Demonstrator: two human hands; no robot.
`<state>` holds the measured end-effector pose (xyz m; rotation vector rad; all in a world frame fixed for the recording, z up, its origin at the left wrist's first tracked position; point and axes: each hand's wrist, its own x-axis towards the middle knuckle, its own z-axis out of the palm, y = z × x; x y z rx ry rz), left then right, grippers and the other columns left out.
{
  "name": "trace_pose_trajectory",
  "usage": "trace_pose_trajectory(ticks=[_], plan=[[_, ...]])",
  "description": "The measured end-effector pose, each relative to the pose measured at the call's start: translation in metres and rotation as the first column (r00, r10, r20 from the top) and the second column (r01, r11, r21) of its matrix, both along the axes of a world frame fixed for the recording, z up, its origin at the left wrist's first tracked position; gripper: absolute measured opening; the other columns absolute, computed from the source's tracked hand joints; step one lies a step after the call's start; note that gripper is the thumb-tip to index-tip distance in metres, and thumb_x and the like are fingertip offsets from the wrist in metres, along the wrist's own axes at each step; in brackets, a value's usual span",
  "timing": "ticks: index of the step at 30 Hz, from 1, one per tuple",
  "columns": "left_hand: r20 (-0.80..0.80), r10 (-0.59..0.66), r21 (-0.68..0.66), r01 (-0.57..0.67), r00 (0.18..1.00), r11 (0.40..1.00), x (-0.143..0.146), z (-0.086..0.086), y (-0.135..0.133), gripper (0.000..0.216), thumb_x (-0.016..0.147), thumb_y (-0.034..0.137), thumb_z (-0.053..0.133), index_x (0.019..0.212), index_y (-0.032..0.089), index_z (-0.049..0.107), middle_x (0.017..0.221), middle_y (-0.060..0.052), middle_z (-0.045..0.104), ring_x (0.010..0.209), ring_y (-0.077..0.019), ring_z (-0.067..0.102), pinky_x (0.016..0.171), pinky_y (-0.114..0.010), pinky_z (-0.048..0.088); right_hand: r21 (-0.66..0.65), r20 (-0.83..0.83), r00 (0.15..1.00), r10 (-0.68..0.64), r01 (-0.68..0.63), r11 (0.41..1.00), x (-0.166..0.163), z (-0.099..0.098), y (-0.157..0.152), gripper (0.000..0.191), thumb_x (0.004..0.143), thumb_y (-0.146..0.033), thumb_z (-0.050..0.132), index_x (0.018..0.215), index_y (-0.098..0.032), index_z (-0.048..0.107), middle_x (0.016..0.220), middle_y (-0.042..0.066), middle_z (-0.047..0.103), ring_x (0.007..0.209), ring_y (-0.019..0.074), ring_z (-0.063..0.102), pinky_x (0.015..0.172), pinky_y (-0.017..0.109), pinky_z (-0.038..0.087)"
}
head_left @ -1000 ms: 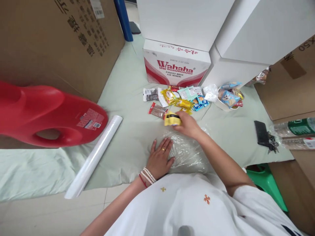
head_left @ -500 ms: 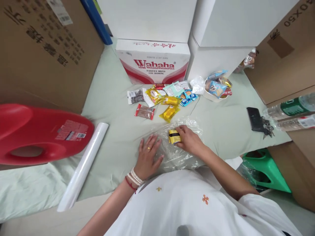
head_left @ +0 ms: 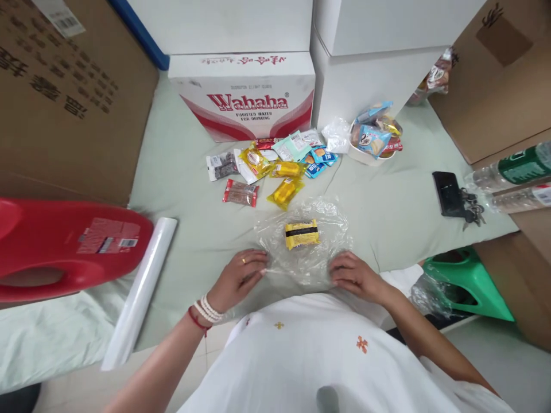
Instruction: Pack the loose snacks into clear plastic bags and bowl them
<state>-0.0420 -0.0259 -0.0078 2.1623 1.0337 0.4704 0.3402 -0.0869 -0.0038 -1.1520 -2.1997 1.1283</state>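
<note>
A yellow snack packet with a black band [head_left: 302,234] lies on a sheet of clear plastic wrap [head_left: 321,252] spread on the pale green cloth [head_left: 193,189]. My left hand [head_left: 239,278] pinches the sheet's near left edge, fingers curled. At the near right edge my right hand [head_left: 353,276] grips the same sheet. Both hands sit just below the packet, one on each side. Beyond the sheet lies a scatter of several small snack packets [head_left: 275,163].
A roll of plastic wrap [head_left: 140,292] and a red jug [head_left: 64,246] lie at the left. A Wahaha carton [head_left: 245,94], white boxes and brown cartons ring the cloth. A white bowl of snacks [head_left: 373,140], phone with keys [head_left: 451,195], bottles [head_left: 512,172] and green stool [head_left: 465,284] are at right.
My right hand brought the yellow packet from the snack pile, set it on the plastic sheet and let go. Both hands moved to the sheet's near edge and took hold.
</note>
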Motion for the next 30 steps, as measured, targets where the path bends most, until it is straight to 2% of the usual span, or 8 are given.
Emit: trace_pose_trajectory(ticks=[5, 12, 14, 17, 19, 23, 26, 30], plan=[[0.048, 0.192, -0.302, -0.169, 0.980, 0.938, 0.013, 0.022, 0.041, 0.046, 0.097, 0.057, 0.052, 0.070, 0.020, 0.059, 0.070, -0.002, 0.063, 0.068, -0.0154, 0.058, 0.068, -0.027, 0.049, -0.115, -0.093, 0.969, -0.230, 0.219, 0.969, 0.006, 0.019, 0.046, 0.029, 0.103, -0.046, 0.052, 0.094, -0.024, 0.068, 0.093, 0.006, 0.070, 0.091, 0.0208, 0.064, 0.088, 0.037, 0.052], [-0.051, 0.557, -0.372, -0.533, 0.829, 0.760, 0.034, 0.007, 0.080, 0.041, 0.089, 0.056, 0.054, 0.068, 0.021, 0.051, 0.056, 0.005, 0.041, 0.054, -0.0115, 0.037, 0.054, -0.025, 0.031, -0.164, 0.121, 0.863, -0.491, 0.505, 0.847, -0.006, 0.001, 0.112, 0.032, 0.094, -0.048, 0.051, 0.085, -0.020, 0.064, 0.068, -0.002, 0.056, 0.062, 0.0137, 0.047, 0.062, 0.025, 0.036], [-0.054, 0.691, -0.258, -0.679, 0.721, 0.688, 0.033, 0.009, 0.079, 0.031, 0.089, 0.049, 0.055, 0.079, 0.020, 0.060, 0.066, 0.002, 0.054, 0.061, -0.0143, 0.048, 0.059, -0.027, 0.038, -0.130, 0.195, 0.841, -0.504, 0.532, 0.837, -0.008, -0.006, 0.120, 0.031, 0.092, -0.046, 0.051, 0.082, -0.020, 0.063, 0.066, -0.002, 0.054, 0.062, 0.0138, 0.046, 0.062, 0.025, 0.034], [0.102, 0.831, 0.129, -0.836, 0.547, 0.534, 0.034, 0.027, 0.063, 0.023, 0.090, 0.038, 0.056, 0.095, 0.018, 0.065, 0.093, -0.007, 0.066, 0.084, -0.0208, 0.060, 0.074, -0.034, 0.046, -0.092, 0.267, 0.821, -0.505, 0.543, 0.835, -0.010, -0.008, 0.124, 0.032, 0.092, -0.046, 0.050, 0.077, -0.020, 0.061, 0.063, -0.002, 0.052, 0.060, 0.0137, 0.045, 0.062, 0.026, 0.032], [0.222, 0.760, 0.421, -0.763, 0.611, 0.490, 0.043, 0.045, 0.047, 0.019, 0.092, 0.029, 0.055, 0.101, 0.018, 0.067, 0.102, -0.011, 0.068, 0.099, -0.0249, 0.062, 0.085, -0.039, 0.046, -0.076, 0.302, 0.814, -0.496, 0.539, 0.839, -0.012, -0.006, 0.125, 0.032, 0.092, -0.045, 0.049, 0.074, -0.020, 0.058, 0.062, -0.002, 0.051, 0.060, 0.0134, 0.044, 0.061, 0.025, 0.031], [0.057, 0.266, 0.674, -0.234, 0.962, 0.701, 0.082, 0.061, 0.027, 0.036, 0.092, 0.012, 0.053, 0.122, 0.024, 0.069, 0.115, -0.008, 0.076, 0.112, -0.0240, 0.065, 0.095, -0.041, 0.041, -0.069, 0.346, 0.822, -0.452, 0.502, 0.862, -0.017, 0.000, 0.126, 0.031, 0.093, -0.042, 0.049, 0.074, -0.019, 0.058, 0.061, -0.002, 0.051, 0.060, 0.0132, 0.044, 0.061, 0.025, 0.029], [-0.151, 0.129, 0.560, -0.023, 0.980, 0.828, 0.106, 0.041, 0.033, 0.049, 0.093, 0.006, 0.048, 0.137, 0.024, 0.063, 0.134, -0.008, 0.072, 0.118, -0.0239, 0.064, 0.091, -0.042, 0.039, -0.070, 0.401, 0.823, -0.402, 0.465, 0.882, -0.015, 0.006, 0.127, 0.029, 0.095, -0.037, 0.049, 0.079, -0.019, 0.063, 0.064, -0.001, 0.056, 0.062, 0.0137, 0.046, 0.061, 0.026, 0.030], [-0.263, 0.110, 0.388, 0.001, 0.958, 0.922, 0.114, 0.005, 0.045, 0.043, 0.096, 0.010, 0.048, 0.134, 0.023, 0.066, 0.133, -0.009, 0.073, 0.119, -0.0260, 0.065, 0.089, -0.044, 0.040, 0.031, 0.557, 0.748, -0.362, 0.417, 0.909, -0.001, 0.023, 0.139, 0.022, 0.093, -0.035, 0.061, 0.099, -0.019, 0.073, 0.088, 0.006, 0.068, 0.078, 0.0194, 0.055, 0.069, 0.028, 0.036]])
